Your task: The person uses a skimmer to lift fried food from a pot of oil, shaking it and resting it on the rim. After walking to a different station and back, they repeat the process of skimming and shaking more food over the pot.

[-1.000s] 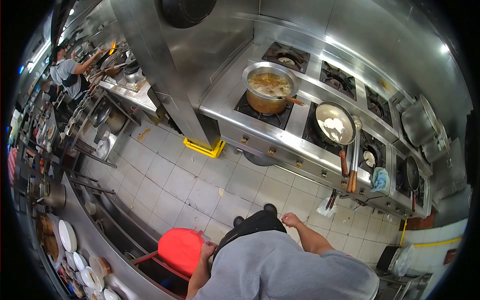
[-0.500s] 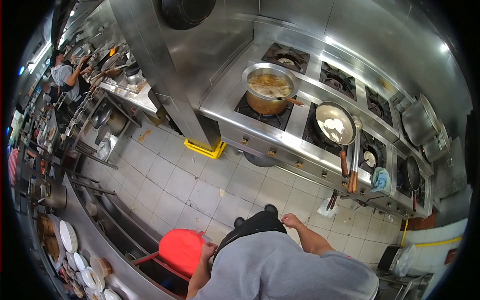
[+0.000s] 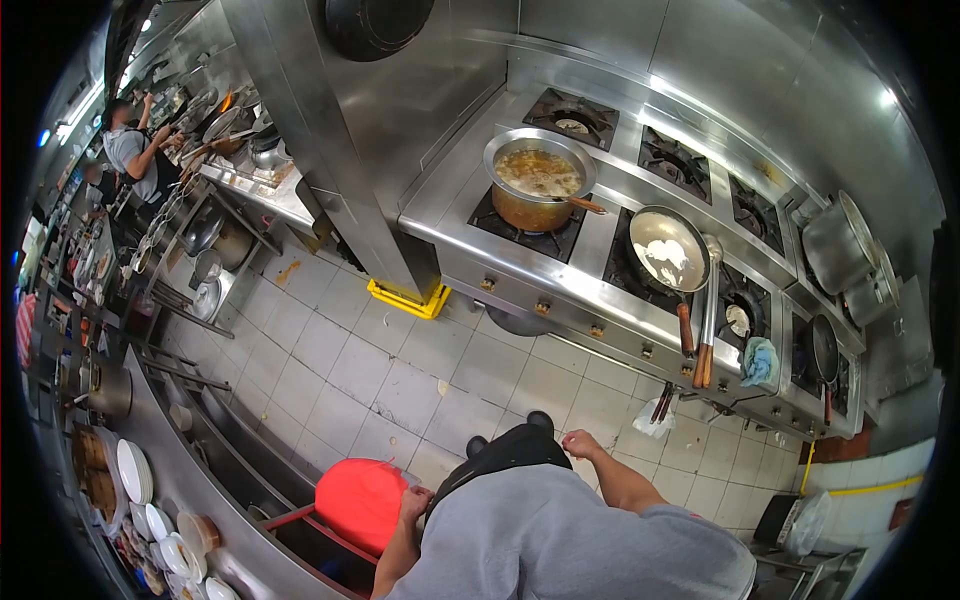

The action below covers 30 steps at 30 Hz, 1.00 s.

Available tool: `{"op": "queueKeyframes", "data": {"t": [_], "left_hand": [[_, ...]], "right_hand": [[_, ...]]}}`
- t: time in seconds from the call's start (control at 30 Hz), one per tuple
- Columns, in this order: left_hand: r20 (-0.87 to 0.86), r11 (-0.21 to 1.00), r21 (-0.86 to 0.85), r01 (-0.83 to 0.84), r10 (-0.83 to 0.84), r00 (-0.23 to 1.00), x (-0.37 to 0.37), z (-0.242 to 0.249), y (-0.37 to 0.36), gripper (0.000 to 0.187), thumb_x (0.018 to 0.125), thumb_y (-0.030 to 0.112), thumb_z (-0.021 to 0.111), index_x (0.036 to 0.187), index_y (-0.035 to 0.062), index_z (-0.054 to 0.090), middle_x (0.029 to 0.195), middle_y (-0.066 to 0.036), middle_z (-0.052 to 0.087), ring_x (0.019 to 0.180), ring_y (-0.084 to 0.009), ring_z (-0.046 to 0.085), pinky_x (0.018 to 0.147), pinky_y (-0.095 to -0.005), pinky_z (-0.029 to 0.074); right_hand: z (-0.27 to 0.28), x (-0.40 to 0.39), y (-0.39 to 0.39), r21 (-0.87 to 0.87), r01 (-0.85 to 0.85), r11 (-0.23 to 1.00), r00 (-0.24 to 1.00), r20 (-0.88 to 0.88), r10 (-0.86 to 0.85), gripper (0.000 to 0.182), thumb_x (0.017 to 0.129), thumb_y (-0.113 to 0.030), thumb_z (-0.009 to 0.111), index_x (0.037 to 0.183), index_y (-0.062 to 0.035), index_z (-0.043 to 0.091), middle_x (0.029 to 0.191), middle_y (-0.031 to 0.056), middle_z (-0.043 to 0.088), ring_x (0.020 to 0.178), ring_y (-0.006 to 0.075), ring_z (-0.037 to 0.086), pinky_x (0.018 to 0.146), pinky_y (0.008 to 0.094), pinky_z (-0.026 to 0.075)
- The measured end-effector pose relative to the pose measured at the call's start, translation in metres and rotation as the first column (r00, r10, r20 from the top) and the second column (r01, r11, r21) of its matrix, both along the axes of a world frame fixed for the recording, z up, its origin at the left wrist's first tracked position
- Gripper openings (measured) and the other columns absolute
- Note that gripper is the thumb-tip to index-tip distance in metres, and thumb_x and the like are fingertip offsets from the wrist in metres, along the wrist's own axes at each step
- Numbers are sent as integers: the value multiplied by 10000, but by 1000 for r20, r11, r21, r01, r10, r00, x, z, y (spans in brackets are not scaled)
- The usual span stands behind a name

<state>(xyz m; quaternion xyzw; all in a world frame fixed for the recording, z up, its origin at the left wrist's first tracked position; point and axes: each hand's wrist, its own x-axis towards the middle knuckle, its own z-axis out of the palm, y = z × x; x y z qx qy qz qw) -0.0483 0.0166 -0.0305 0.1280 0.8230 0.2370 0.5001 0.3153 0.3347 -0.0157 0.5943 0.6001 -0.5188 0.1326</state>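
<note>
My left hand (image 3: 414, 501) hangs at my left side beside my dark apron, close to a round red plastic seat or lid (image 3: 362, 506). Its fingers are curled, and I see nothing in them. At my right side, my right hand (image 3: 579, 444) hangs above the floor with its fingers loosely closed and nothing visible in them. In front of me, a wide metal pot (image 3: 522, 207) of bubbling yellowish liquid stands on the stove, a wooden-handled utensil across its rim. To its right sits a frying pan (image 3: 646, 222) with white matter inside, next to a wooden-handled ladle (image 3: 709, 310).
The steel stove (image 3: 440, 226) runs across the front, with a bluish cloth (image 3: 760, 361) on its edge. A steel pillar (image 3: 345, 140) has a yellow base guard (image 3: 405, 300). White plates (image 3: 136, 473) stack on the left counter. Another person (image 3: 135, 150) works far left.
The blue flame seen under the pot half a second ago no longer shows. The far person has raised an arm. My hands stay almost where they were.
</note>
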Motion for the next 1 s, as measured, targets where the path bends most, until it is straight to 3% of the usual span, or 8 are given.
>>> {"op": "queueKeyframes", "data": {"t": [0.57, 1.0], "left_hand": [[-1, 1000, 15, 13, -13, 1000, -5, -25, -9, 222, 718, 162, 661, 841, -19, 621, 698, -105, 641, 583, -171, 606, 548, -305, 493], [-37, 999, 47, 23, -21, 999, -2, 0, 3, 218, 703, 155, 661, 829, -21, 634, 697, -95, 633, 583, -153, 586, 546, -289, 482]], "right_hand": [[-7, 2, 0, -24, -8, 1000, 1000, -10, 7, 169, 750, -155, 552, 859, -71, 650, 714, 74, 633, 598, 155, 600, 487, 293, 507], [-6, 3, -2, 18, -1, 1000, 1000, -11, 1, 136, 747, -163, 583, 836, -82, 646, 684, 77, 624, 604, 157, 604, 492, 296, 512]]}}
